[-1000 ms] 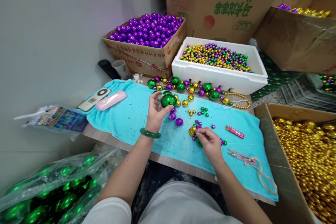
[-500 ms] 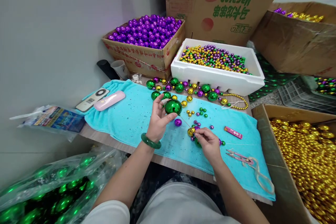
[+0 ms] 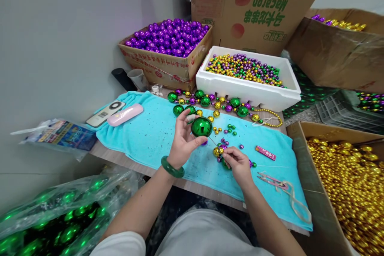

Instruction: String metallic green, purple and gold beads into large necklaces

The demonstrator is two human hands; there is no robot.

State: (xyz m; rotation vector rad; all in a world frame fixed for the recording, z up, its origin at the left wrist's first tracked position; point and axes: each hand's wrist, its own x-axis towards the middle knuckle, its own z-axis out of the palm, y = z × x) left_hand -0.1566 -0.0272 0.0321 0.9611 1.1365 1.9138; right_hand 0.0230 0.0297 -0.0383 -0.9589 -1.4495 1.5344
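Though clear of the right hand (image 3: 238, 165) — pink packet (image 3: 265, 153) and snips (image 3: 272, 181) nearby

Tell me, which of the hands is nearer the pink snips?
Right. The right hand is close by, to the left of the snips; the left hand is farther left, holding a large green bead.

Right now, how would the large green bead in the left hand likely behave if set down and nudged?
The large green bead looks nearly round, so it would probably roll easily. Its mirror-like surface may feel slippery. The thin cord, which seems to run from it toward the right hand, might limit its travel.
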